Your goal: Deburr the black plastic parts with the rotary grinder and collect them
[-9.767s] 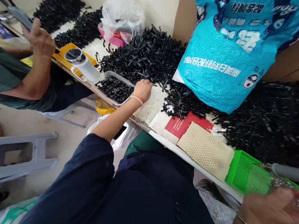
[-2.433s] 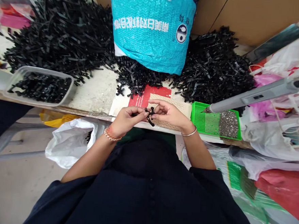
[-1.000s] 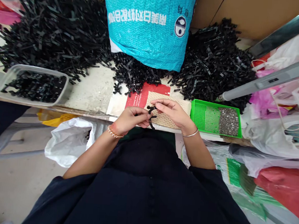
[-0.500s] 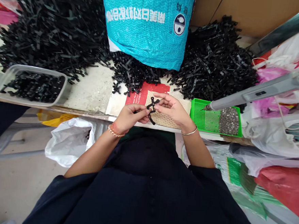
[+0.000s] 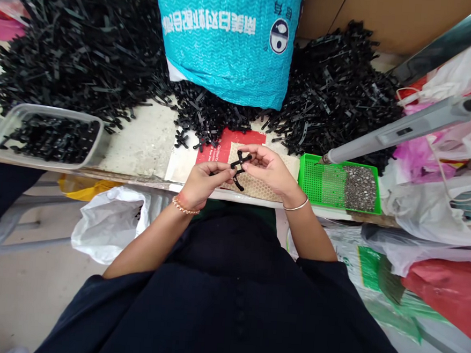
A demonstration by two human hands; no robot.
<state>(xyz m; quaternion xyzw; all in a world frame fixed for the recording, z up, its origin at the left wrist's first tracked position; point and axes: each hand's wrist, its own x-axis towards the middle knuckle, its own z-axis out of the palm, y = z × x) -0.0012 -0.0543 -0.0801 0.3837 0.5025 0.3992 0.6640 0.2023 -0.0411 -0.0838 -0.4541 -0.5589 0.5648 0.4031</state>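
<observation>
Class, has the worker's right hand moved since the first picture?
Yes: judged against the green basket, the right hand has moved left, to over the beige mat.

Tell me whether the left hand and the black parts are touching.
Touching. The head view shows it: the left hand pinches the black parts between its thumb and fingers.

The left hand [image 5: 206,184] and right hand [image 5: 268,171] pinch black pieces [image 5: 243,159] near a honeycomb-patterned mat [image 5: 259,188].
</observation>
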